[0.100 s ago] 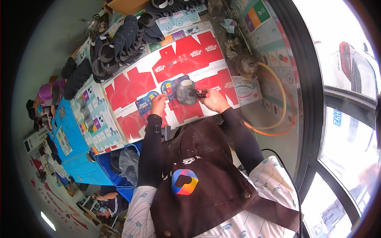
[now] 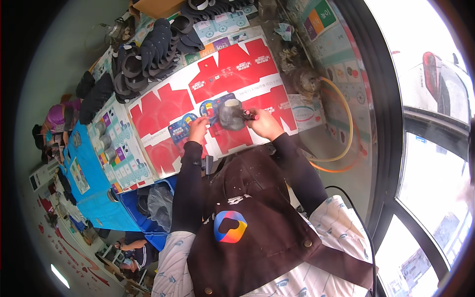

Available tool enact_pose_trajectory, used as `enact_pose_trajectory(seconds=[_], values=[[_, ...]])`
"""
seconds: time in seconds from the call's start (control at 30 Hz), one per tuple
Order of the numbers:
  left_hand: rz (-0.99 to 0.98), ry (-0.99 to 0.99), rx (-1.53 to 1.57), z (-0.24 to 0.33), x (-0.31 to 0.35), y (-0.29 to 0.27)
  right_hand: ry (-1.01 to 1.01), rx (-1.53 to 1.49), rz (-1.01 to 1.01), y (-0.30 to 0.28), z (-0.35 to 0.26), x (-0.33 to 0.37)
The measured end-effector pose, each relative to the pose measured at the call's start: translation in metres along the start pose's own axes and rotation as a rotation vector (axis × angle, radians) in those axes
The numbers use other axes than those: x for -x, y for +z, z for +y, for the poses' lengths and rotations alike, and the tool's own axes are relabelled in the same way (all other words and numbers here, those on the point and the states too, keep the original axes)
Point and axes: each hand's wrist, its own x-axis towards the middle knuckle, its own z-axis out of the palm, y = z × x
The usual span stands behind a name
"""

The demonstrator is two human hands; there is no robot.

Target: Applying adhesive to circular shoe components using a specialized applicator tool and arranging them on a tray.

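Observation:
A rounded dark grey piece (image 2: pixel 230 115) with a pale patch near its top lies on the red and white printed sheet. Close to its right edge, my right hand (image 2: pixel 267 124) is closed around a small dark tool with a red end (image 2: pixel 251 116), whose dark tip reaches toward the grey piece. My left hand (image 2: pixel 198 130) is to the left of that piece, above a blue printed patch, with thumb and fingers pinched together. What they hold, if anything, is too small to make out.
Stacked dark curved pieces (image 2: pixel 157 47) fill the table's far left. Grey rings (image 2: pixel 105 142) stand on the left side. A yellow hose (image 2: pixel 353 119) loops at the right beside a window. Below the table's left edge is a blue bin (image 2: pixel 129 203); a person (image 2: pixel 136 252) is beyond it.

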Motion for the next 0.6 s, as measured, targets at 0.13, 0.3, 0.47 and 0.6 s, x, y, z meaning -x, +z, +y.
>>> enact_pose_trajectory(seconds=[0.13,0.3,0.47,0.6], values=[[-0.014,0.001,-0.068,0.005,-0.002,0.012,0.013,0.059,-0.27,-0.003,0.009,0.003],[0.007,0.049,-0.102,-0.003,-0.004,0.013,-0.004,0.114,-0.144,-0.006,0.005,0.007],[-0.058,0.096,-0.261,0.0,-0.013,0.024,-0.018,0.15,-0.237,-0.003,0.01,0.001],[-0.089,0.098,-0.305,0.018,-0.004,0.039,-0.032,0.28,-0.12,-0.014,0.0,-0.004]])
